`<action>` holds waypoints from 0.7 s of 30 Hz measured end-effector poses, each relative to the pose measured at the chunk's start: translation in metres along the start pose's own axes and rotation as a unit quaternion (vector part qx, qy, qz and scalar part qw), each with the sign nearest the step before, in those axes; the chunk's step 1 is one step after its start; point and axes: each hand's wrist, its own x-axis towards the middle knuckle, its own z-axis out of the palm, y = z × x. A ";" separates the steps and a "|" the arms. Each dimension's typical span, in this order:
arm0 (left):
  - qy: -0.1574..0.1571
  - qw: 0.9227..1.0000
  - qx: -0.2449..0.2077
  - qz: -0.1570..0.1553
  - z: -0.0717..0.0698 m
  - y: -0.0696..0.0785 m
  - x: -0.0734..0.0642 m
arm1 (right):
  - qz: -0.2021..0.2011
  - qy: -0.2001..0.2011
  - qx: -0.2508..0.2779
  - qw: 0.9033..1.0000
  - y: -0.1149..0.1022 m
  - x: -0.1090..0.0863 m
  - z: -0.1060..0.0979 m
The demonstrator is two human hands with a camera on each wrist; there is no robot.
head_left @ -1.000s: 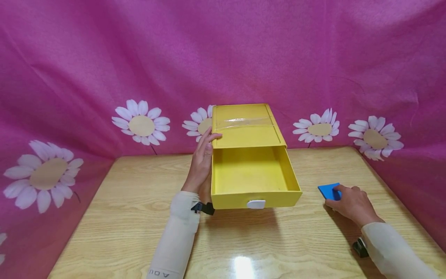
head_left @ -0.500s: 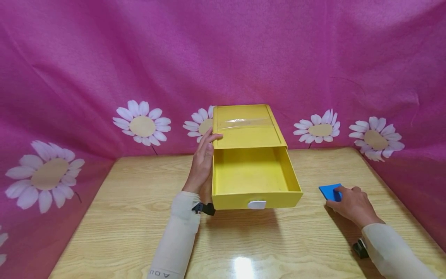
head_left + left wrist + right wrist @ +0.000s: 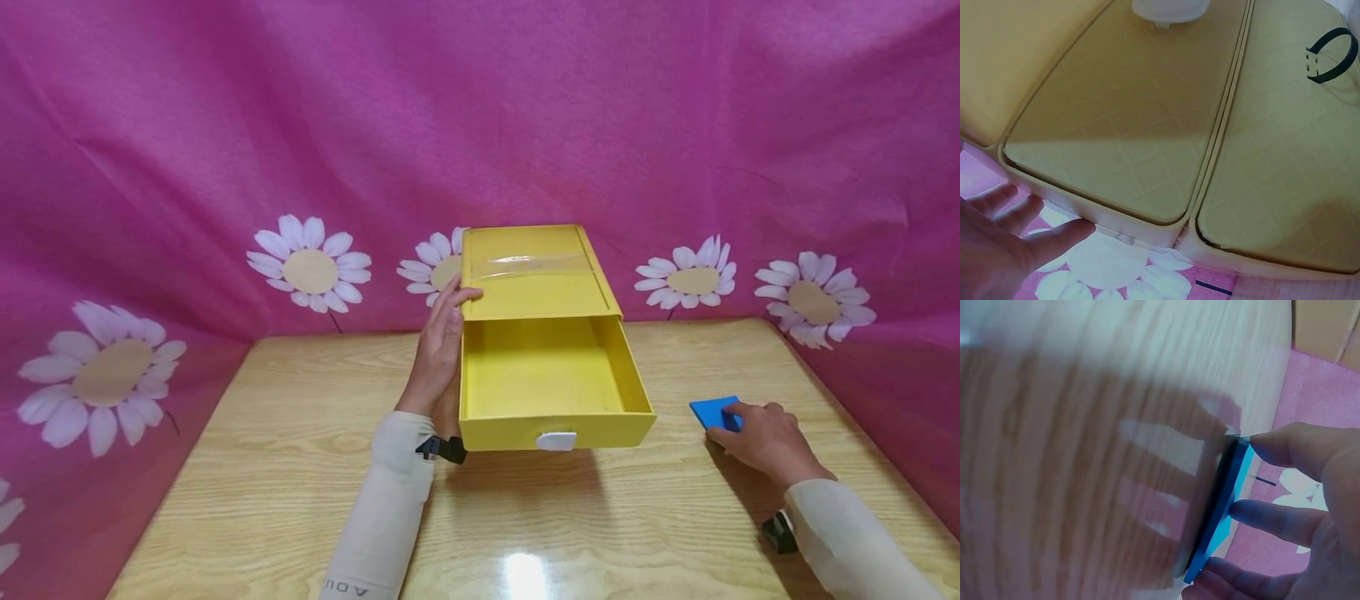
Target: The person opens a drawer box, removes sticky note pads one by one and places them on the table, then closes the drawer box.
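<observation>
A yellow drawer unit [image 3: 542, 271] stands on the table, its top drawer [image 3: 551, 367] pulled out and bare inside, with a white handle [image 3: 557, 441] in front. My left hand [image 3: 438, 350] rests against the unit's left side, one fingertip over the top edge. In the left wrist view its fingers [image 3: 1060, 240] lie nearly straight beside the yellow wall. To the right, my right hand [image 3: 772, 442] pinches a flat blue square piece [image 3: 716, 411] by its edges. The right wrist view shows this blue piece [image 3: 1216, 519] tilted, close to the table surface, between thumb and fingers.
The wooden table [image 3: 300, 467] runs up to a pink flowered cloth [image 3: 525, 108] behind and at both sides. Clear tape [image 3: 525, 265] crosses the unit's top. A dark loop [image 3: 1335, 59] sticks out from another yellow panel in the left wrist view.
The whole head view has shifted slightly rightward. Both hands, the open drawer and the blue piece keep nearly the same places relative to each other.
</observation>
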 end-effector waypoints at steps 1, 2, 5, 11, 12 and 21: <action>0.000 1.000 0.000 0.000 0.000 0.000 0.000 | -0.001 0.000 0.000 1.000 0.000 0.000 -0.001; -0.001 1.000 0.001 0.001 0.000 0.000 0.000 | -0.002 -0.001 0.000 1.000 0.001 0.001 -0.001; 0.000 1.000 0.001 0.002 0.000 0.000 0.001 | -0.008 0.001 -0.005 1.000 0.001 0.002 -0.002; 0.004 1.000 -0.002 0.002 0.000 -0.001 0.000 | -0.009 0.003 -0.008 1.000 -0.001 0.001 -0.002; 0.005 1.000 -0.002 0.002 0.000 -0.001 0.000 | -0.008 0.004 -0.008 1.000 -0.001 0.001 -0.002; 0.012 1.000 -0.003 0.005 0.002 -0.002 0.001 | 0.000 0.009 -0.016 1.000 -0.003 0.001 0.000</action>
